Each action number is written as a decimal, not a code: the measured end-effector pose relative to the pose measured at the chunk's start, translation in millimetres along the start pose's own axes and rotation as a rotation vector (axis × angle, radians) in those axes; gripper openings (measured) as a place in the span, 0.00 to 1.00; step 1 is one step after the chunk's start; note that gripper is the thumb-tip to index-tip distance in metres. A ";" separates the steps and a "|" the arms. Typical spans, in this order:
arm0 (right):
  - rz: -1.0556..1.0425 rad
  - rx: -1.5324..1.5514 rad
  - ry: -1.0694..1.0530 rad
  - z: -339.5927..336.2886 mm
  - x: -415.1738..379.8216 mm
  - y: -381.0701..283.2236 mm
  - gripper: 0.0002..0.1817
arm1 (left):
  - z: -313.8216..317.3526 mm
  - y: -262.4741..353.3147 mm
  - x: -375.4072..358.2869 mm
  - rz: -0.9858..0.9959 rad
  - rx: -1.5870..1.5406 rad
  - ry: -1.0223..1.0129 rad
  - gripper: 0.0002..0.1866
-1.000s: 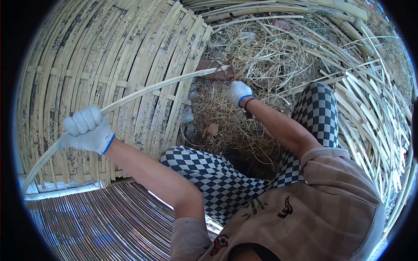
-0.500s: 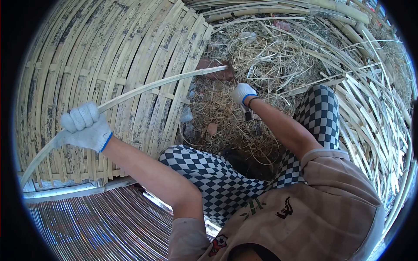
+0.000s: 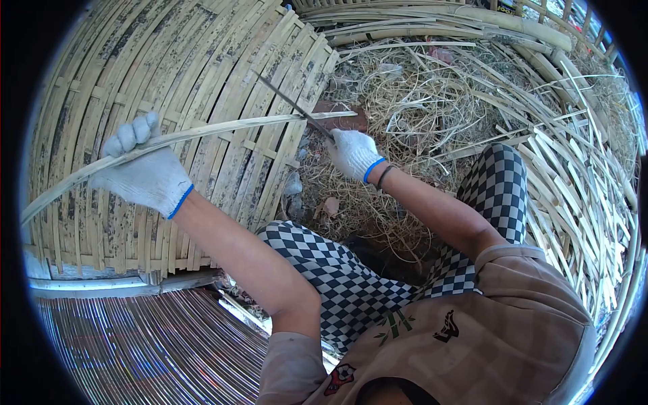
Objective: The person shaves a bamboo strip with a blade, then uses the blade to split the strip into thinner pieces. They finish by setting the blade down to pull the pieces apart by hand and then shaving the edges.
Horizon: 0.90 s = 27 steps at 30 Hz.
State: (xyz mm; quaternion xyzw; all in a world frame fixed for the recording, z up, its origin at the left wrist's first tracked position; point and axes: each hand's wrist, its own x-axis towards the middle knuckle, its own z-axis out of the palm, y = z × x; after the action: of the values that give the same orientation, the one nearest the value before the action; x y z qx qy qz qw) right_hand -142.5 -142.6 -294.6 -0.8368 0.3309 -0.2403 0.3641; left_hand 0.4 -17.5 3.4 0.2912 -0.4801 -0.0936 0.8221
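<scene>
A long pale bamboo strip [image 3: 223, 126] runs from the left edge to a reddish brick [image 3: 345, 116] on the ground. My left hand [image 3: 145, 165], in a white glove with a blue cuff, is closed round the strip near its left part. In my right hand [image 3: 354, 154], also gloved, is a knife with a long dark blade [image 3: 287, 99]. The blade points up and left and crosses the strip near its right end. The knife's handle is hidden in the glove.
A woven bamboo panel [image 3: 182, 61] fills the upper left. Curly shavings [image 3: 425, 101] cover the ground ahead. Many split strips [image 3: 574, 196] lie at the right. A slatted mat [image 3: 162, 344] is at the lower left. Thick bamboo poles [image 3: 513, 21] curve across the top.
My right hand has moved left and up, and the blade now lies across the strip. My left hand has shifted slightly right and its grip looks turned. The strip's left part sits higher.
</scene>
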 end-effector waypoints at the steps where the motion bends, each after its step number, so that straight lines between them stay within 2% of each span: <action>1: -0.024 0.002 0.007 -4.1 -1.9 -7.7 0.15 | 9.4 -0.6 -2.3 0.016 0.017 0.076 0.40; 4: -0.141 0.029 0.073 -12.8 -6.0 -22.5 0.12 | -15.1 6.6 4.5 -0.243 -0.260 -0.413 0.43; 8: -0.274 0.047 0.148 -18.6 -10.5 -35.1 0.11 | -15.1 5.2 -1.5 -0.220 -0.206 -0.339 0.45; 11: -0.269 0.018 0.168 -5.7 -6.0 -19.5 0.10 | -16.7 4.8 -3.3 -0.233 -0.204 -0.345 0.46; 13: 0.013 -0.082 -0.030 16.9 2.9 20.9 0.13 | -17.2 4.0 -3.1 -0.253 -0.221 -0.360 0.46; 15: 0.114 -0.125 -0.003 21.8 4.1 42.6 0.15 | -20.2 2.5 -4.3 -0.258 -0.234 -0.355 0.46; 18: 0.059 -0.063 -0.083 8.9 0.8 17.6 0.13 | -28.6 3.1 -1.6 -0.245 -0.252 -0.374 0.46; 21: -0.101 -0.022 0.027 -10.6 -3.3 -27.3 0.15 | -29.8 2.7 -1.4 -0.227 -0.261 -0.399 0.45; 24: -0.353 0.024 0.088 -30.5 -10.3 -54.5 0.14 | -25.3 2.0 -4.3 -0.244 -0.309 -0.447 0.44; 27: -0.256 0.033 0.064 -1.7 -1.1 -9.6 0.14 | -18.0 -0.9 -8.6 -0.282 -0.355 -0.498 0.44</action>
State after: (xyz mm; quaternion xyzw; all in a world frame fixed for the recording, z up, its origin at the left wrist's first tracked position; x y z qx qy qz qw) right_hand -140.6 -137.6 -286.3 -0.8580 0.2287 -0.3169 0.3334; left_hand 11.1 -7.5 -10.0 0.1753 -0.5976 -0.3567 0.6963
